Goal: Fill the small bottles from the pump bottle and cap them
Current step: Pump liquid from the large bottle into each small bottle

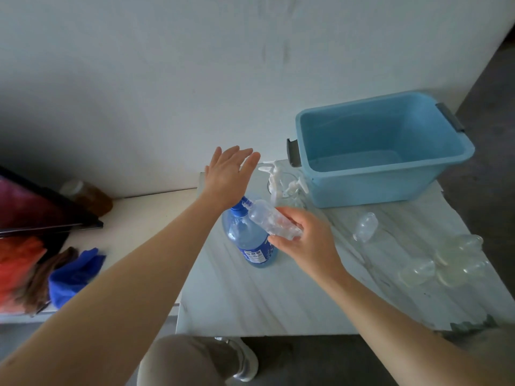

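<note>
Nearest my view is a bent knee (pixel 181 358) at 6 o'clock, below the edge of the surface (pixel 250 296). Just past centre, the left hand (pixel 227 174) is flat with its fingers straight and spread. The heel of the palm appears to rest on the blue head of the pump bottle (pixel 250 240), though I cannot see the contact itself. The right hand (pixel 303 238) grips a clear small bottle (pixel 271 221) round its body and tilts it so the mouth meets the pump nozzle.

At 1 o'clock from the hands stand white pump caps (pixel 274 174), with a light-blue tub (pixel 376 188) beyond them. More empty bottles (pixel 446 263) lie at 3 o'clock, and a blue cloth (pixel 75 274) sits off at 9 o'clock.

My worry is the alignment. The small bottle is held at a slant with a narrow mouth, so a hard push could send liquid past it onto the surface. The pump bottle is braced only from above. An off-centre press could tip it toward the right hand. The clear plastic may also slip if the fingers get wet.
</note>
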